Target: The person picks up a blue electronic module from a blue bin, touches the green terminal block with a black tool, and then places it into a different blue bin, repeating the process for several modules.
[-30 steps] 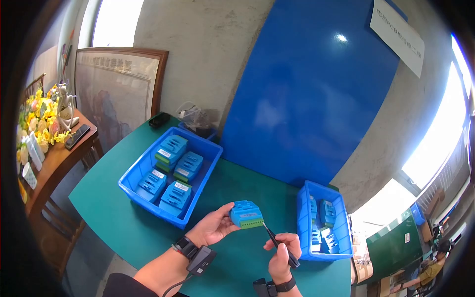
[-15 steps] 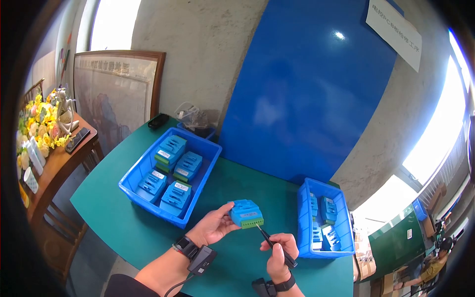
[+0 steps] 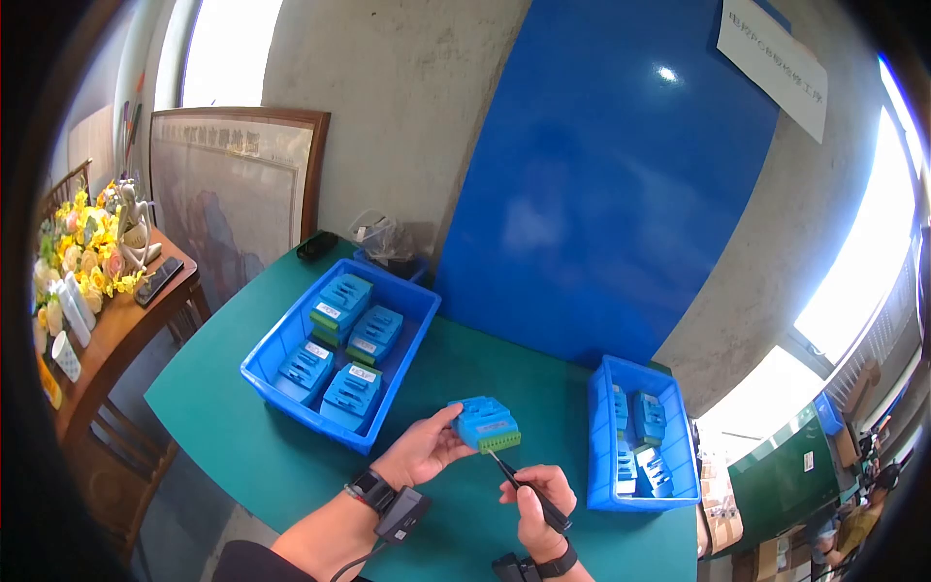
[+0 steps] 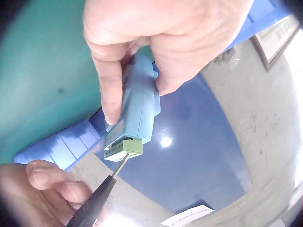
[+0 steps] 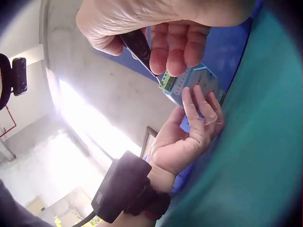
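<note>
Above the table, my left hand [image 3: 424, 453] grips a light blue electronic module [image 3: 483, 417] between thumb and fingers. A green terminal block [image 3: 501, 442] runs along the module's near edge, facing my right hand. That right hand [image 3: 536, 504] holds a small black screwdriver [image 3: 508, 473] in a pinch, slanted toward the block. In the left wrist view the metal tip of the screwdriver [image 4: 97, 201] meets the terminal block [image 4: 130, 150] near one end. The right wrist view also has the tip at the block's end, with fingers of the left hand [image 5: 184, 146] under the module [image 5: 201, 80].
A blue bin [image 3: 364, 438] with several similar modules stands at the left on the green table [image 3: 213, 388]. Another blue bin [image 3: 645, 500] holding modules is at the right. A blue panel [image 3: 601, 194] leans at the back. A wooden side table [image 3: 116, 330] with flowers stands far left.
The screwdriver tip has moved leftward along the green terminal block, from its right end to its left end. My left hand keeps its grip on the module.
</note>
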